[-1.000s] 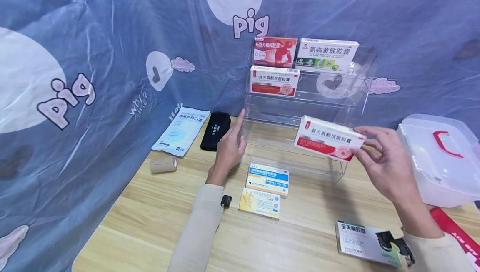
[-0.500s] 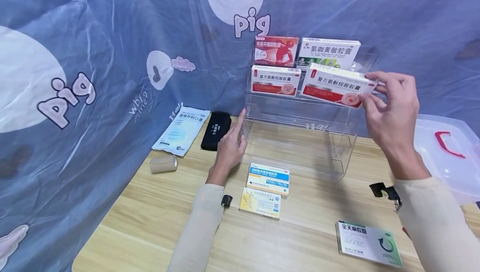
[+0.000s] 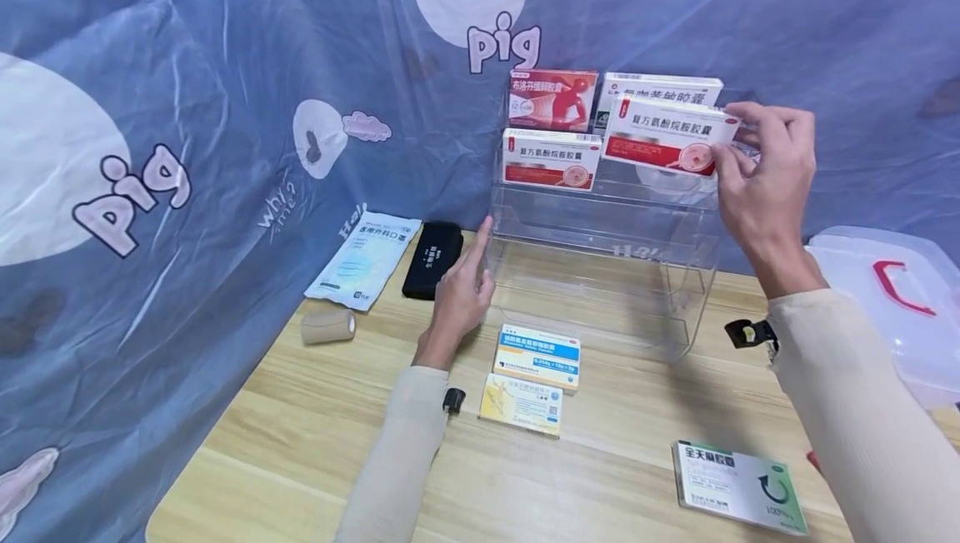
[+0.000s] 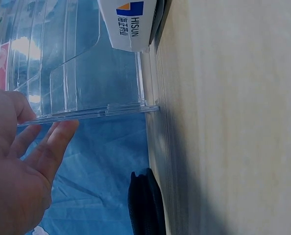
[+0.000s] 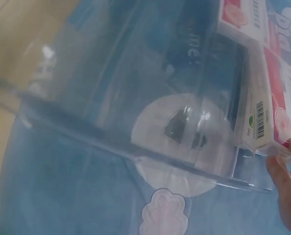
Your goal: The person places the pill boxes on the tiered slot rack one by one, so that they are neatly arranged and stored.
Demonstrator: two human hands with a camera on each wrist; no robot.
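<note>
Right hand [image 3: 771, 176] is pinching a white-and-red medicine box [image 3: 667, 139] by its right end, thumb in front — so the box sticks out leftward from the fingertips, a bit tilted. It's up at the clear rack [image 3: 600, 214], in front of the white-and-green box [image 3: 663, 89] and right of a matching red-and-white box [image 3: 551, 161]. Can't tell if it's touching the shelf.

Left hand [image 3: 461, 293] grips the rack's left side edge, thumb and fingers on opposite faces.

Rack contents: red box [image 3: 552, 100] and the white-and-green one up top, the matching one a tier lower — lower tiers bare.
</note>
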